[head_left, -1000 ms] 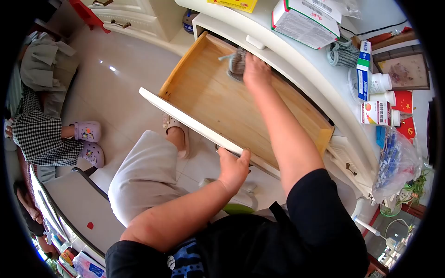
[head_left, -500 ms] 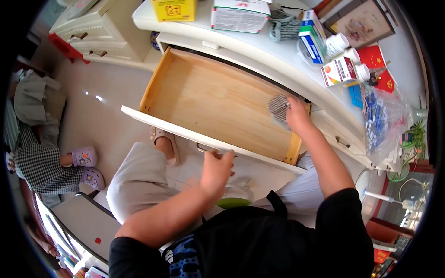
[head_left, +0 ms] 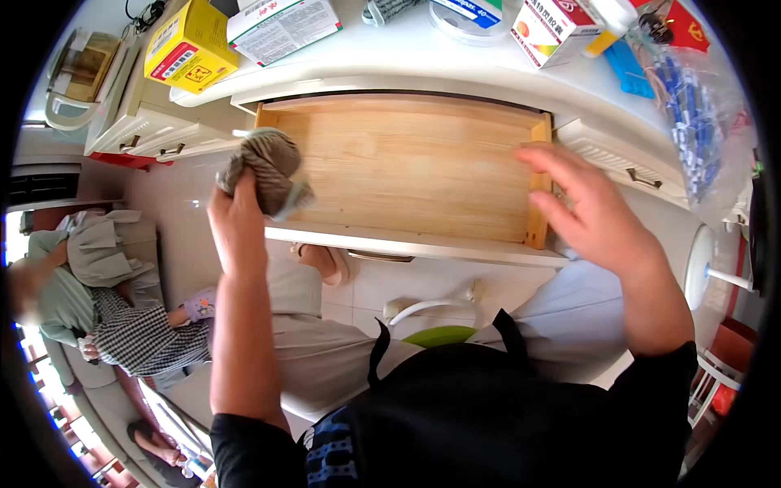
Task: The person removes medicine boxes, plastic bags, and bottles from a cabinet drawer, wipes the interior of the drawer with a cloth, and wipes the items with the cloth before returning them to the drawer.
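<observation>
A pulled-out wooden drawer (head_left: pixel 423 175) with a white front spans the view before me, its bare bottom showing. My left hand (head_left: pixel 242 213) is closed around a bunched, striped grey-brown cloth (head_left: pixel 272 163), raised over the drawer's left end. The cloth's lower edge is blurred. At the other end, my right hand (head_left: pixel 590 203) has its fingers apart and holds nothing. Its fingertips are by the drawer's right side wall (head_left: pixel 538 195); whether they touch it I cannot tell.
On the white cabinet top (head_left: pixel 390 61) stand a yellow box (head_left: pixel 193 49), a white-and-green box (head_left: pixel 285 28), a medicine box (head_left: pixel 553 31) and a plastic bag of blue-and-white items (head_left: pixel 691 122). Another person in a checked garment (head_left: pixel 146 333) sits at left. A white fan (head_left: pixel 701 267) is at right.
The cloth has gone from my right hand at the drawer's right end to my left hand at its left end. My right hand has opened. The view has turned.
</observation>
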`<action>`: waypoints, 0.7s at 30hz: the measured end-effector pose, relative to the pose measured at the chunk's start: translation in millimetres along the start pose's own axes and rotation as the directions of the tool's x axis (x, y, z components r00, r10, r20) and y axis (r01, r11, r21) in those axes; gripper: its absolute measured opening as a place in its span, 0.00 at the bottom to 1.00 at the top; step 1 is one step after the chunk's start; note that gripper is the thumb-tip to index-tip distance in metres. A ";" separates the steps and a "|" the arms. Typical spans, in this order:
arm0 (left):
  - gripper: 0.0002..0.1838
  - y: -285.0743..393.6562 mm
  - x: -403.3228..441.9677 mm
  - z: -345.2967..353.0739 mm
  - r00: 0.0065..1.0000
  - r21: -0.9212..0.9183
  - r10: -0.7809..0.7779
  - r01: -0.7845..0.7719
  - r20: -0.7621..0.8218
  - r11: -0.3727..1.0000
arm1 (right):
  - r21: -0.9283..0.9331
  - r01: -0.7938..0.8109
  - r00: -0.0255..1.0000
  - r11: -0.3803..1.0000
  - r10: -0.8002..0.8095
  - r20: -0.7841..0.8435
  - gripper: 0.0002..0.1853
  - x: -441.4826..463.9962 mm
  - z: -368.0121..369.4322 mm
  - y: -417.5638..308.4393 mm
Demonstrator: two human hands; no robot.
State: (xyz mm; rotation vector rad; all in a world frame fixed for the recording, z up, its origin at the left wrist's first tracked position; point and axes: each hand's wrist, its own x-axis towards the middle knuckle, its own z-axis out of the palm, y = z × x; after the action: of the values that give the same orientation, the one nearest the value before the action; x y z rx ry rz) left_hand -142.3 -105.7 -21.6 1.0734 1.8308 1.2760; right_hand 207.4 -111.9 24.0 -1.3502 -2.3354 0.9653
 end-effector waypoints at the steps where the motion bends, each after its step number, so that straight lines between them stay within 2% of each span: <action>1: 0.15 -7.0 20.4 -3.1 0.996 0.162 0.066 -0.056 -0.054 0.985 | -0.007 -0.117 0.993 0.993 0.117 0.010 0.21 -0.5 -2.6 5.6; 2: 0.14 -27.8 45.6 -10.6 0.980 0.368 0.199 -0.182 -0.008 0.912 | -0.016 -0.232 0.973 0.973 0.232 0.019 0.21 -0.5 -2.7 12.7; 3: 0.15 -33.3 60.0 -10.5 0.980 0.682 0.195 -0.170 0.041 0.711 | 0.008 -0.229 0.973 0.973 0.229 0.015 0.21 0.0 -0.1 22.9; 4: 0.16 -57.6 83.5 -14.0 0.993 0.877 0.080 -0.113 0.085 0.467 | -0.048 -0.234 0.972 0.971 0.233 -0.031 0.22 0.6 4.3 35.1; 5: 0.19 -63.9 87.3 -4.5 0.996 0.966 -0.026 -0.076 0.086 0.249 | -0.111 -0.242 0.969 0.964 0.234 -0.078 0.22 0.7 8.5 48.1; 6: 0.19 -74.6 90.9 1.8 0.989 0.981 -0.106 -0.088 0.107 0.171 | -0.043 -0.339 0.939 0.940 0.335 -0.072 0.28 -0.4 16.7 66.9; 7: 0.19 -98.2 100.5 1.8 0.986 0.970 -0.090 -0.117 0.138 0.212 | -0.038 -0.335 0.940 0.941 0.332 -0.074 0.28 -1.0 24.5 86.6; 8: 0.19 -97.7 101.9 11.8 0.981 0.969 -0.163 -0.062 0.103 0.238 | 0.038 -0.470 0.881 0.882 0.471 -0.036 0.31 -0.7 31.6 106.3; 9: 0.19 -98.6 104.7 21.2 0.982 0.971 -0.162 -0.058 0.098 0.234 | 0.105 -0.594 0.802 0.797 0.597 0.014 0.34 1.5 36.6 119.9; 10: 0.20 -101.6 107.3 29.1 0.965 0.926 -0.262 0.074 0.027 0.370 | 0.110 -0.592 0.804 0.798 0.594 0.019 0.34 4.0 40.6 126.9; 11: 0.22 -106.1 111.9 34.1 0.930 0.849 -0.368 0.214 -0.025 0.483 | 0.173 -0.660 0.745 0.731 0.666 0.026 0.36 6.6 43.9 132.2; 12: 0.22 -124.3 117.4 34.9 0.928 0.852 -0.372 0.220 -0.032 0.475 | 0.233 -0.720 0.679 0.654 0.732 0.043 0.38 9.3 47.5 136.8; 13: 0.23 -153.0 124.5 35.6 0.943 0.739 -0.331 0.245 -0.032 0.628 | 0.234 -0.717 0.683 0.656 0.729 0.050 0.38 12.9 49.8 142.7; 15: 0.25 -173.2 135.5 45.4 0.957 0.598 -0.288 0.252 -0.036 0.761 | 0.434 -0.797 0.550 0.420 0.803 0.231 0.39 20.1 52.7 155.1; 16: 0.26 -180.7 141.4 51.8 0.931 0.291 -0.356 0.365 -0.083 0.884 | 0.434 -0.799 0.545 0.416 0.805 0.233 0.39 22.2 57.7 159.8; 17: 0.27 -188.8 147.7 59.6 0.895 -0.052 -0.435 0.432 -0.100 0.900 | 0.339 -0.820 0.543 0.461 0.814 0.205 0.39 23.8 64.3 165.7; 18: 0.29 -195.2 154.9 64.2 0.933 -0.023 -0.345 0.345 -0.099 0.938 | 0.288 -0.832 0.535 0.474 0.823 0.191 0.39 21.3 73.0 173.5; 19: 0.29 -196.7 158.2 71.4 0.932 -0.022 -0.353 0.352 -0.086 0.936 | 0.236 -0.843 0.526 0.483 0.832 0.177 0.39 18.9 81.7 181.3; 21: 0.32 -200.4 166.0 85.2 0.973 0.119 -0.215 0.224 -0.085 0.967 | 0.196 -0.768 0.625 0.610 0.781 0.019 0.37 10.6 97.4 197.7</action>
State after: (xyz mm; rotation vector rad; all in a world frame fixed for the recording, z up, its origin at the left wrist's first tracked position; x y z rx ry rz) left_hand -195.3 39.3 -247.7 0.8702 2.0462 1.0907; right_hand 280.6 -75.4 -180.8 -2.3316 -1.4818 1.2712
